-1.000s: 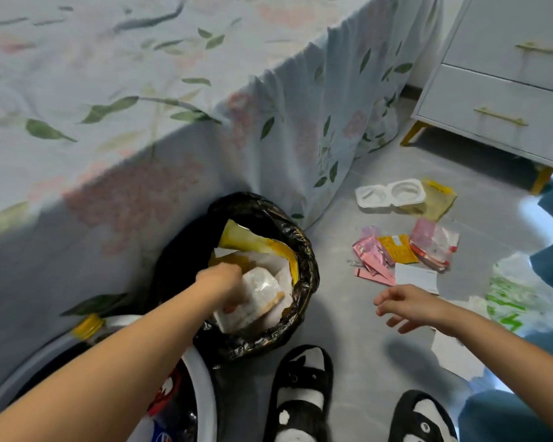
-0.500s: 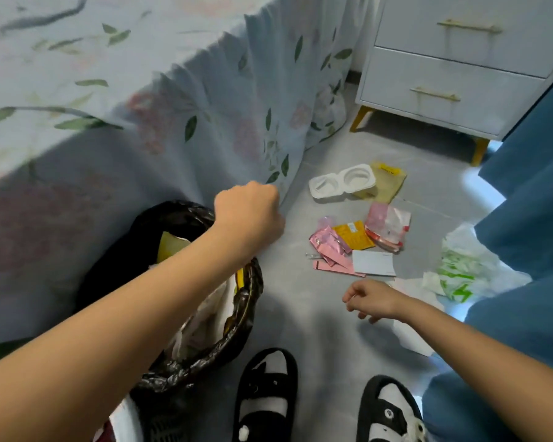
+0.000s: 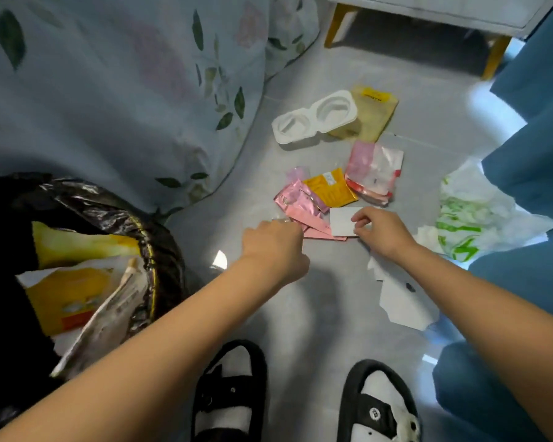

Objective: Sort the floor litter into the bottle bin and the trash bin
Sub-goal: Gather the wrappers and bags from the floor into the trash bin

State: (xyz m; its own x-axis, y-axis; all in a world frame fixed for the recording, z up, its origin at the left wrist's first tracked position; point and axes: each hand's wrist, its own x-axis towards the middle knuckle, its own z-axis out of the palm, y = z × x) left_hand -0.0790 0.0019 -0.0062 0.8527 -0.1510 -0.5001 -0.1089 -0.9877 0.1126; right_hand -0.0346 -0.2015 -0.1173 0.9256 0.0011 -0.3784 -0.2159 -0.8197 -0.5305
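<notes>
Right hand [image 3: 380,231] pinches one white card [image 3: 342,221] on the floor [image 3: 300,314]; left hand [image 3: 273,247], curled, reaches two pink wrappers [image 3: 300,205]; grip unclear; one trash bin [image 3: 160,247] at left.

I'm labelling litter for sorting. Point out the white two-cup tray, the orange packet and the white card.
white two-cup tray [image 3: 316,118], head view, middle ridge
orange packet [image 3: 329,188], head view, centre
white card [image 3: 340,221], head view, bare left half

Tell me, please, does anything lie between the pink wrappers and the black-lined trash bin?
Nothing visible does: bare grey floor runs from the pink wrappers, where the left hand reaches, to the trash bin.
</notes>
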